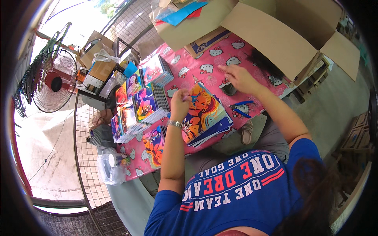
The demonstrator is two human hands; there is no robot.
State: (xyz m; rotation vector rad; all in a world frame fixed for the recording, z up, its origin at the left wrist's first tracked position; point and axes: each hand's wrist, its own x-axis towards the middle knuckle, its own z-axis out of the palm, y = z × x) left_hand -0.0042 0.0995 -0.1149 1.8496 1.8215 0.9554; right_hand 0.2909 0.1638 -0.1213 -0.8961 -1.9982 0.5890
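- Presently, your left hand (180, 105) sits at the left edge of the loose pile of glossy, multicoloured, rectangular printed covers (206, 114); its fingers are curled together, and whether they pinch a cover cannot be told.
- Your right hand (239, 79) is above the pink, cartoon-printed tablecloth (189, 83), index finger extended, apparently holding nothing.
- Pile location: on the tablecloth, rightward of your left hand; leftward of your right hand and closer to you.
- Nearer hand: left. The right stands apart from the pile.
- Pile orientation: near edge slants up rightward; long axis uncertain, left side covered.
- Blue-handled pliers (242, 113) lie just right of the pile.
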